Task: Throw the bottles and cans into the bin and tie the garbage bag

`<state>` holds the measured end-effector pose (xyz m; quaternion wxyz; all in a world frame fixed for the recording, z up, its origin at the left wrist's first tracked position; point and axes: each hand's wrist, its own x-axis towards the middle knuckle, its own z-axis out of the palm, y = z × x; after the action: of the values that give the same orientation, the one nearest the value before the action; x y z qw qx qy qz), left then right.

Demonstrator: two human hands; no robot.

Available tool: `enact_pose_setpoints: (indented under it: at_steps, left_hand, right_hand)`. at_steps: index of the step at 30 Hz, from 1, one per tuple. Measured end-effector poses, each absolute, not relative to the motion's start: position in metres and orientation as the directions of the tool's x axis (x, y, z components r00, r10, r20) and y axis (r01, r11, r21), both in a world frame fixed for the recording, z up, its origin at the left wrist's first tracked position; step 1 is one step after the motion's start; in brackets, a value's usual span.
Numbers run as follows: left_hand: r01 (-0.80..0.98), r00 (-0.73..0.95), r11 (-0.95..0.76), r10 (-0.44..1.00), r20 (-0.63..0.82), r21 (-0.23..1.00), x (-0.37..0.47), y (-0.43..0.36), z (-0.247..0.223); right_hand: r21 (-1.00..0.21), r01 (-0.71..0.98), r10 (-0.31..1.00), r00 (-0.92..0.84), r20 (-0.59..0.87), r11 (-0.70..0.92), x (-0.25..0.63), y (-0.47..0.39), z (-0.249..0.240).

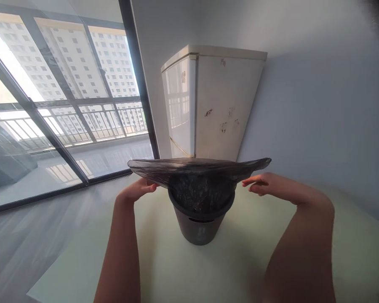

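Observation:
A dark grey trash bin (199,230) with a slot handle below its rim stands upright on a pale green tabletop. Over it spreads a thin black trash bag (194,185), partly down inside the bin, its wide mouth flaring past both sides of the rim. My left hand (138,189) is under the bag's left flap, thumb stretched towards the bin; the flap covers some of its fingers. To the right of the bin is my right hand (259,184), its fingers loosely bent and apart, just below the bag's right corner. Neither hand visibly grips the bag.
Behind the bin stands an old white refrigerator (222,101) with stained patches, near the grey wall (318,105). A dark-framed glass sliding door (66,151) is on the left, with a balcony railing beyond. The pale green tabletop (164,269) reaches under both arms.

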<state>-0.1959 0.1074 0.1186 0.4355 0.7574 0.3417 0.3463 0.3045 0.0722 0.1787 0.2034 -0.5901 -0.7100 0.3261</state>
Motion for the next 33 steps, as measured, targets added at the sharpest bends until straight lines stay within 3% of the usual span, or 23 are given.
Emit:
enact_pose_setpoints:
  at_steps: [2,5,9,13,17,22,26,30,33]
  left_hand:
    - [0.213,0.511,-0.423,0.817,0.268,0.881,-0.188,0.110,0.116]
    - [0.196,0.424,-0.409,0.855,0.299,0.891,-0.174,0.113,0.111]
    - [0.098,0.313,-0.341,0.903,0.296,0.935,-0.148,0.112,0.114]
    - [-0.063,0.350,-0.309,0.883,0.311,0.949,-0.128,0.103,0.134]
    - [-0.207,0.326,-0.412,0.826,0.459,0.888,-0.120,0.095,0.151]
    - [-0.425,0.185,-0.433,0.818,0.545,0.795,-0.110,0.084,0.164]
    - [-0.573,0.059,-0.425,0.832,0.552,0.701,-0.101,0.074,0.174]
    - [-0.592,-0.027,-0.492,0.803,0.595,0.638,-0.096,0.068,0.173]
    - [-0.496,-0.127,-0.564,0.800,0.587,0.661,-0.093,0.069,0.167]
  right_hand:
    - [-0.719,0.679,0.929,-0.343,-0.137,0.145,0.292,0.078,0.180]
    - [-0.788,0.585,0.913,-0.401,-0.072,0.195,0.270,0.089,0.178]
    - [-0.880,0.452,0.948,-0.317,-0.007,0.145,0.248,0.094,0.177]
    - [-0.939,0.315,0.964,-0.260,0.053,0.137,0.239,0.093,0.178]
    - [-0.980,0.074,0.975,-0.133,0.176,0.186,0.232,0.101,0.174]
    - [-0.891,-0.264,0.924,0.000,0.383,0.370,0.212,0.108,0.175]
    - [-0.811,-0.414,0.873,-0.073,0.481,0.413,0.198,0.100,0.186]
    - [-0.756,-0.494,0.835,-0.101,0.540,0.429,0.190,0.090,0.194]
    - [-0.762,-0.470,0.827,-0.110,0.552,0.446,0.188,0.085,0.197]
